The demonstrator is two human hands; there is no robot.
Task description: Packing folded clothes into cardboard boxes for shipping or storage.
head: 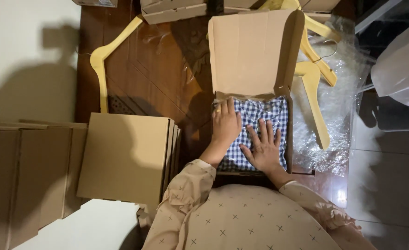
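Nearest the camera, the person's beige sleeves patterned with small crosses are reaching up from six o'clock. The right hand (263,147) is lying flat with fingers spread wide on a folded blue-and-white checked garment (260,121) wrapped in clear plastic, gripping nothing. Just beside it at nine o'clock, the left hand (226,122) is pressing down on the garment's left edge, fingers straight and close together, also holding nothing. The garment is sitting inside an open cardboard box (289,139) at the centre of the view, and the box's lid (250,51) is standing open toward twelve o'clock. A stack of flat cardboard sheets (126,157) is lying at nine o'clock on the dark wooden surface (158,78). Farther off, one wooden hanger (103,60) is resting at ten o'clock, more wooden hangers (313,78) are lying at two o'clock on crumpled clear plastic (338,115).
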